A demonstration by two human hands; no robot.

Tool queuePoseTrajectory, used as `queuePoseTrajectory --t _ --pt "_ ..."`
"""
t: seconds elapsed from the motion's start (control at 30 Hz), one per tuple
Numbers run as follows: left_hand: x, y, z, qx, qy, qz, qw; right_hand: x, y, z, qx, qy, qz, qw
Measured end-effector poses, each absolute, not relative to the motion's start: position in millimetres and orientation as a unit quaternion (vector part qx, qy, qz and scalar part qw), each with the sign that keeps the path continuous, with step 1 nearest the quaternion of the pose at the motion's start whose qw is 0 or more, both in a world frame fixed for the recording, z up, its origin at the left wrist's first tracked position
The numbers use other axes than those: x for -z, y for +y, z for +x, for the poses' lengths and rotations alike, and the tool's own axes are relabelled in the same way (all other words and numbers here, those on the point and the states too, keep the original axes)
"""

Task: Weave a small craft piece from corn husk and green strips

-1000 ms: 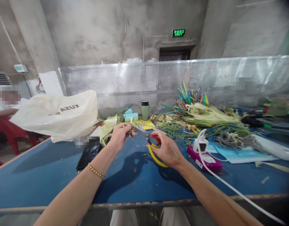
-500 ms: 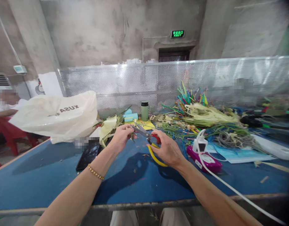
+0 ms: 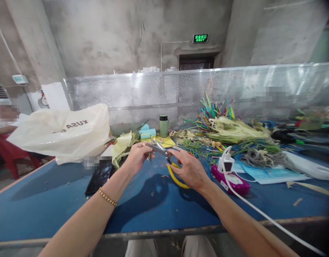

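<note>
Both my hands are raised over the blue table. My right hand is wrapped round the handles of a pair of scissors; one yellow handle loop shows below the fingers, and the other is mostly hidden. The blades point left, slightly apart, with their tips at my left fingers. In a pinch, my left hand holds a small piece of dry husk, most of it hidden by the fingers. Pale green corn husks lie just behind the left hand.
A white plastic bag and a dark phone or tablet lie left. Behind stand a green bottle and a perforated metal screen. To the right are a husk pile and a purple power strip with a trailing white cable.
The scissors blades shift slightly against each other, and my right fingers move a little on the handles. The husk piece stays in my left fingers. The whole view drifts slightly.
</note>
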State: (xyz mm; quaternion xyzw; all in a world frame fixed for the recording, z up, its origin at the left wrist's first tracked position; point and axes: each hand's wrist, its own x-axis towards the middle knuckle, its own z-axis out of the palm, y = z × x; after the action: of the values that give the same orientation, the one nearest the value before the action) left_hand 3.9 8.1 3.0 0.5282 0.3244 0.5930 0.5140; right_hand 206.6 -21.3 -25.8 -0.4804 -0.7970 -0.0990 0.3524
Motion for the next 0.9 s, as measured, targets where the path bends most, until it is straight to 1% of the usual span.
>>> queuePoseTrajectory --t 0.2,0.53,0.67,0.73,0.9 --pt "-3 9 3 -0.595 0.326 0.536 0.502 27 -20 206 0.075 -0.805 -0.465 0.360" --pt "-2 8 3 -0.594 0.319 0.545 0.499 29 -18 208 0.087 -0.807 -0.463 0.357" --pt "-3 8 2 -0.592 0.318 0.545 0.501 30 -18 207 0.072 -0.809 -0.454 0.365" --pt "-4 7 3 -0.590 0.323 0.539 0.508 31 -16 207 0.050 -0.807 -0.445 0.385" --pt "-6 7 2 -0.591 0.334 0.523 0.515 25 -10 212 0.004 -0.727 -0.472 0.499"
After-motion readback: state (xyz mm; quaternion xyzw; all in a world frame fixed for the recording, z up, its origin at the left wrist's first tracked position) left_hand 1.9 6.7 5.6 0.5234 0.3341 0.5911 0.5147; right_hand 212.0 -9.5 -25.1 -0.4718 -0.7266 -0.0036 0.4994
